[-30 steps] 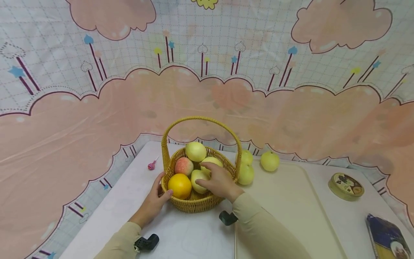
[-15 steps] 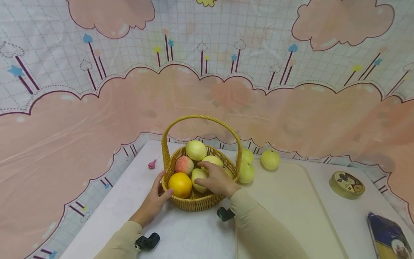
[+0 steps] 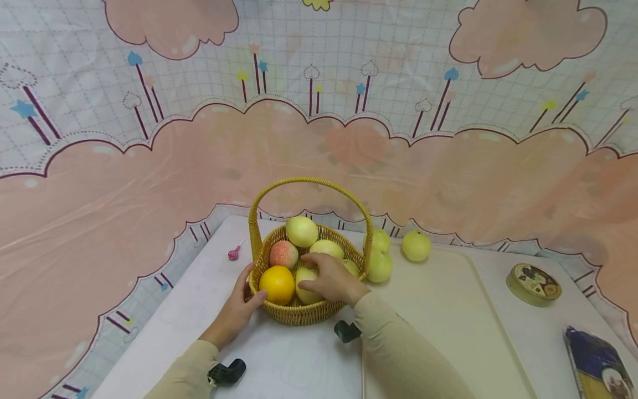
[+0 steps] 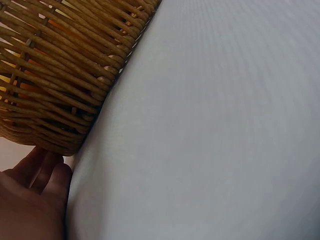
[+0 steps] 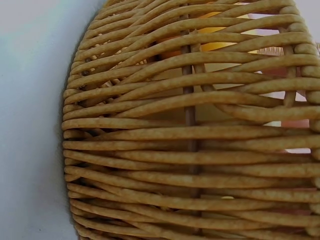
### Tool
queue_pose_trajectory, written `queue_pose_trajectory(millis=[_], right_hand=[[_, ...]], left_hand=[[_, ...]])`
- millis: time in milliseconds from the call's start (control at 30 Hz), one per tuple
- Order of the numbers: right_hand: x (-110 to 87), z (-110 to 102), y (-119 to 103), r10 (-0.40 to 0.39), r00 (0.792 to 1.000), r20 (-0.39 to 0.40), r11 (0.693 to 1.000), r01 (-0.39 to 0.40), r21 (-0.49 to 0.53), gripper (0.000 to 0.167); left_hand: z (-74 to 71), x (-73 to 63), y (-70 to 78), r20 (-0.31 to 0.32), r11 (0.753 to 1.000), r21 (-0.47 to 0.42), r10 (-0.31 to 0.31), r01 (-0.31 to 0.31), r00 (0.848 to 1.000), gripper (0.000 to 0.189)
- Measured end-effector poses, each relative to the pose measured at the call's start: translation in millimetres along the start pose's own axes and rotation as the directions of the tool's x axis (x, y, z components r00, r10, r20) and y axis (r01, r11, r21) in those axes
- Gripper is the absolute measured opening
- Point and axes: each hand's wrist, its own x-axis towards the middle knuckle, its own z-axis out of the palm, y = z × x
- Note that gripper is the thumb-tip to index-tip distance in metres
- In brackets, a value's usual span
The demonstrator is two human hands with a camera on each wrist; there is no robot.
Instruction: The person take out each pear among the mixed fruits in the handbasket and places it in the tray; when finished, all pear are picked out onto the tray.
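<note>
A wicker basket (image 3: pixel 299 317) with a tall arched handle stands on the table, filled with fruit. My left hand (image 3: pixel 234 313) grips its left rim, thumb over the edge beside the orange (image 3: pixel 277 285); in the left wrist view, fingers (image 4: pixel 57 175) reach under the basket's lower edge. Inside the basket, my right hand (image 3: pixel 334 278) holds a round yellow-green fruit (image 3: pixel 305 292) between thumb and fingers, partly covering it. Behind the orange sits a peach (image 3: pixel 283 255). Another yellow-green fruit (image 3: pixel 301 231) lies at the back. Woven basket wall fills most of the right wrist view, where the hand is hidden.
Right of the basket, a cream tray (image 3: pixel 433 327) has several yellow-green fruits (image 3: pixel 416 246) near its back edge. A round tin (image 3: pixel 534 285) and a blue packet (image 3: pixel 598 360) are farther right. A lollipop (image 3: pixel 233 254) lies left of the basket.
My right hand and the fruit it holds have sunk slightly lower in the basket. The left hand keeps its grip on the rim.
</note>
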Motion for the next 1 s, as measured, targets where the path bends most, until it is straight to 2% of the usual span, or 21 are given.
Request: queue_pose_trajectory(millis=[200, 633, 833, 1000], right_hand=[[-1.2, 1.8, 0.5, 0.01, 0.998, 0.056, 0.998, -0.007, -0.06, 0.061], [-0.5, 2.4, -1.0, -0.057, 0.994, 0.093, 0.997, 0.063, -0.053, 0.062], [-1.3, 2.2, -2.3, -0.031, 0.993, 0.111, 0.997, 0.039, -0.067, 0.065], [-2.2, 1.3, -2.8, -0.034, 0.993, 0.115, 0.999, 0.038, -0.034, 0.066]], left_hand=[[1.2, -1.1, -1.6, -0.003, 1.0, 0.003, -0.001, 0.001, 1.0, 0.081], [1.2, -1.7, -0.9, -0.007, 1.0, 0.003, -0.015, 0.015, 1.0, 0.082], [1.9, -0.6, -3.2, -0.003, 1.0, 0.009, -0.007, 0.007, 1.0, 0.083], [1.2, -1.2, -1.9, -0.005, 1.0, 0.007, -0.005, 0.005, 1.0, 0.082]])
